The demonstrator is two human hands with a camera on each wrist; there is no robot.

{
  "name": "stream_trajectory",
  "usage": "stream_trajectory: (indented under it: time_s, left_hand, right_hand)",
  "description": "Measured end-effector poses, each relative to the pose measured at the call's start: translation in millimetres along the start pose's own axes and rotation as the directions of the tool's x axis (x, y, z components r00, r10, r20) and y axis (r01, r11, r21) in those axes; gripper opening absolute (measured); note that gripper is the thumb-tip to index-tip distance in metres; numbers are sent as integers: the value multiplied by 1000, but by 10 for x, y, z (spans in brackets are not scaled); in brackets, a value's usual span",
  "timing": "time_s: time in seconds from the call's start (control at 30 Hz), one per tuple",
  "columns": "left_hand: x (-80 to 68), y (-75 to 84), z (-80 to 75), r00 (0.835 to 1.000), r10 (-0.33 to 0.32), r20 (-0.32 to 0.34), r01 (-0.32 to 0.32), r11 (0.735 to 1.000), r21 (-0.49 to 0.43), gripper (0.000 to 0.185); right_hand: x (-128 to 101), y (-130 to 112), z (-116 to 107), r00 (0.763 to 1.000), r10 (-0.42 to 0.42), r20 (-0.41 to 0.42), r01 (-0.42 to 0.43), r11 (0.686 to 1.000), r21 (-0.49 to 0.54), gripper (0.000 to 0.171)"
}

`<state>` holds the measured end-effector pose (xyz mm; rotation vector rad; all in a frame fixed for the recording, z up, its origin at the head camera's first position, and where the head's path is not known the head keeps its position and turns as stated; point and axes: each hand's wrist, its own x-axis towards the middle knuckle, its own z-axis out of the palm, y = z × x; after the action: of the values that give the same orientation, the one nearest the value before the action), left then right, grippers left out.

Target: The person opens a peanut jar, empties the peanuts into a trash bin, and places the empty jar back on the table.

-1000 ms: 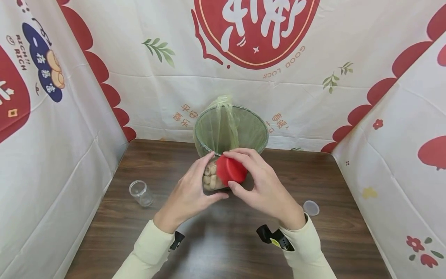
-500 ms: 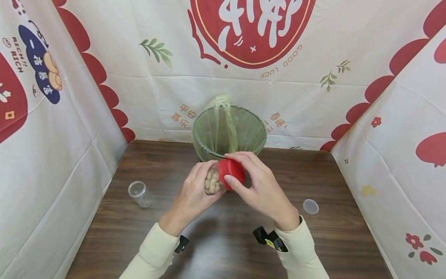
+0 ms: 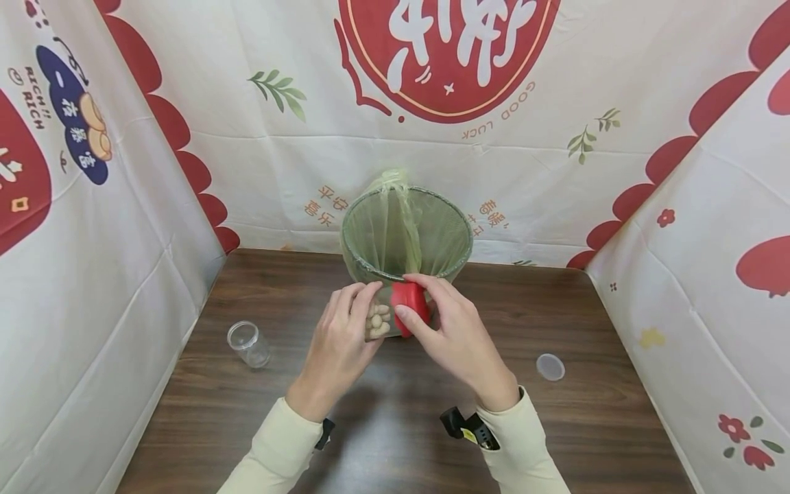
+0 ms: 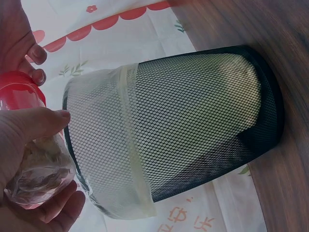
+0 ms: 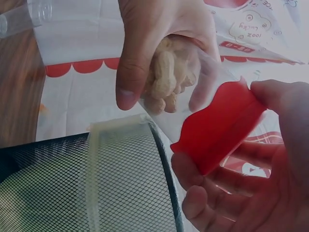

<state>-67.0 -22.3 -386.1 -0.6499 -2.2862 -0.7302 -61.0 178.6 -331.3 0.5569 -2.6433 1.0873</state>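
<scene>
Head view: a clear jar of peanuts [image 3: 377,320] is held above the table [image 3: 259,412], just in front of the mesh bin [image 3: 407,233]. The left hand [image 3: 341,337] is wrapped round the jar body, likely to steady it. The red lid [image 3: 410,307] is gripped by curled fingers of the right hand [image 3: 450,336], seemingly for twisting. A small empty jar [image 3: 248,343] and a loose cap [image 3: 550,366] are left aside.

The scene is viewed from the head camera, looking forward and down over the dark wooden surface [image 3: 395,439] from a moderate distance. The black mesh wastebasket lined with a pale green bag [image 3: 407,233] is seen very close from the left wrist camera [image 4: 193,125], sideways, and from the right wrist camera [image 5: 87,179]. All three views share it.
</scene>
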Motion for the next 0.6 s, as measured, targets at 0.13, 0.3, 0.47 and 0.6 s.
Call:
stream_trajectory:
  time_s: [0.13,0.3,0.47,0.6]
  left_hand:
    - [-13,-5,-7,1000,-1,13,1,1000,28,65]
    - [-9,4,-3,1000,11,8,-11,999,51,63]
    - [-10,2,10,1000,20,5,-20,998,56,63]
    - [-12,-2,19,1000,10,14,-11,1000,30,65]
  right_hand:
    - [-9,19,-9,999,36,33,-37,999,30,53]
    - [-19,32,-51,997,46,57,-49,998,46,54]
    - [-22,28,-82,996,50,71,-54,997,54,54]
    - [-22,25,-84,996,52,73,-55,997,47,53]
